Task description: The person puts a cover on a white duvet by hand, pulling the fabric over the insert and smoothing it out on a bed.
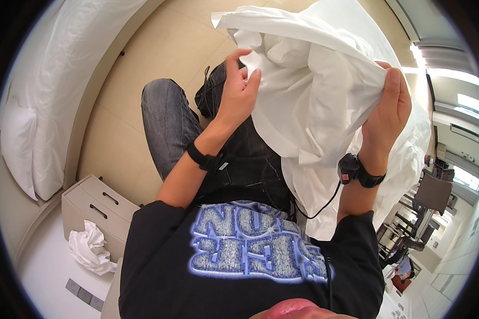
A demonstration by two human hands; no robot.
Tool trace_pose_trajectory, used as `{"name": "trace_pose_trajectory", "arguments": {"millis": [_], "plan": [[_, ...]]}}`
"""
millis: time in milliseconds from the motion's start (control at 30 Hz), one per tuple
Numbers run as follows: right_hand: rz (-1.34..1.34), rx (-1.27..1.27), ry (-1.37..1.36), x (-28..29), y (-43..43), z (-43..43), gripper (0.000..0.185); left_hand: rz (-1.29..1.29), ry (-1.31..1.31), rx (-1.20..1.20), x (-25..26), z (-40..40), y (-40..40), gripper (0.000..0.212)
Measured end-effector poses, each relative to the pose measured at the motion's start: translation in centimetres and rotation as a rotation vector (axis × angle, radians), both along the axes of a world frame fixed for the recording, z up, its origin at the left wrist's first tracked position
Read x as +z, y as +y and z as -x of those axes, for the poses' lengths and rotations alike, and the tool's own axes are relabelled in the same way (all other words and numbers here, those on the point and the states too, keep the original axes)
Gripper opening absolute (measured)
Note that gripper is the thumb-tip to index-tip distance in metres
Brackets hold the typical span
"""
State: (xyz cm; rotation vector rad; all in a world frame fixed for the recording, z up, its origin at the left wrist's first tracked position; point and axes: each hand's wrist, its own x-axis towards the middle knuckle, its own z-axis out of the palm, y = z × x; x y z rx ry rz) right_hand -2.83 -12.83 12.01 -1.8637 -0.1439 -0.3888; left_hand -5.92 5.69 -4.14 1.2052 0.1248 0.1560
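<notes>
A large white cloth (291,99), perhaps a sheet or duvet cover, is bunched over the right side of my lap and spreads out past my right arm. My left hand (241,85) pinches one edge of it between thumb and fingers. At the right, my right hand (391,93) grips another part, thumb on top and fingers behind the fabric. Between the two hands the cloth hangs in loose folds, with a raised edge arching across the far side. More white fabric lies crumpled inside that arch; whether it is a separate piece, I cannot tell.
To the left stands a bed (52,79) with white bedding and a pillow (18,147). A beige drawer cabinet (99,203) is at the lower left, with a crumpled white cloth (88,247) on it. Chairs (433,191) stand farther right. A cable (323,213) runs from my right wrist device.
</notes>
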Motion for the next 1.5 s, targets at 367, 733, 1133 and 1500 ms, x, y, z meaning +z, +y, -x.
{"name": "trace_pose_trajectory", "arguments": {"millis": [367,733,1133,1500], "plan": [[-0.525,0.143,0.284,-0.6,-0.5,0.1,0.027,0.221,0.033,-0.229,4.0,-3.6,-3.0,0.043],[-0.313,0.06,0.456,-6.2,-1.8,0.6,0.032,0.477,0.224,-0.238,0.1,-1.2,-0.9,0.029],[0.024,0.21,0.476,-8.8,-2.4,2.5,0.031,0.334,0.23,-0.225,1.2,-2.9,-2.2,0.025],[0.478,0.064,0.363,-4.8,0.7,3.8,0.013,-0.308,0.035,-0.094,1.0,1.7,-0.6,0.015]]}}
